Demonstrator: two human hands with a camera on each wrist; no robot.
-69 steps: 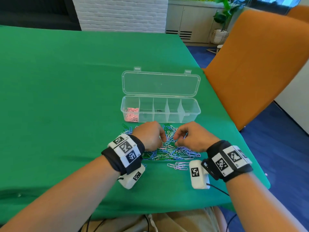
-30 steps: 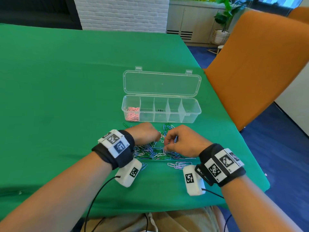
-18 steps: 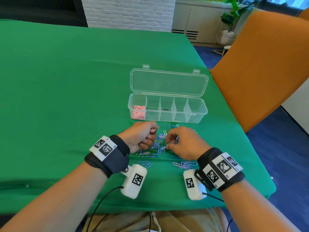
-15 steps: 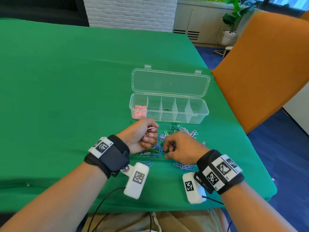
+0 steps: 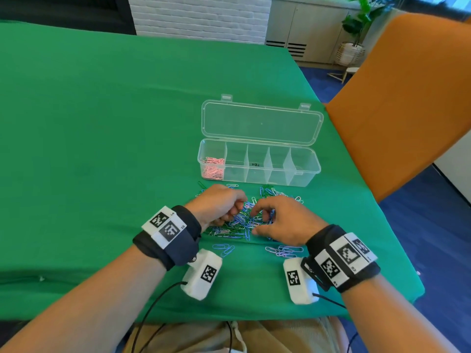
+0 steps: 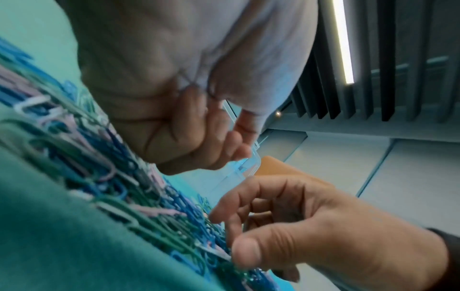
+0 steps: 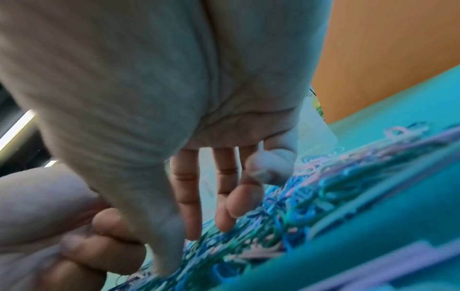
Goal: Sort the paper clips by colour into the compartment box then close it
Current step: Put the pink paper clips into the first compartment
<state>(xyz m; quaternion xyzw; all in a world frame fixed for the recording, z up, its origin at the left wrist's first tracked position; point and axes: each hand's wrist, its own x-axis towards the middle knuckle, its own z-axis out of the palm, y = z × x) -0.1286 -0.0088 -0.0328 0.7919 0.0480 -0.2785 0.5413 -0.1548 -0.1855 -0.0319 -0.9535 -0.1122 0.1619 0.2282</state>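
Here's the pile of paper clips (image 5: 244,222), blue, green, pink and white all tangled together, lying on the green surface (image 5: 102,138) just in front of the compartment box (image 5: 258,163). The box sits with its clear lid (image 5: 262,123) flung open and lying flat behind it, and pink clips (image 5: 212,168) fill the leftmost compartment; the other compartments look bare from the head view. Left hand (image 5: 216,205) sits at the left edge of the pile, fingers curled in toward the palm, and whether anything is tucked inside them I can't tell. Right hand (image 5: 283,220) is over the right side of the pile, fingers (image 7: 224,198) reaching down and spread loosely, tips right at the clips, thumb (image 6: 251,254) down low beside them, nothing clearly pinched. A few loose clips (image 5: 284,250) lie nearer the body, just by the right wrist. An orange chair (image 5: 397,98) stands at the right side of the surface.
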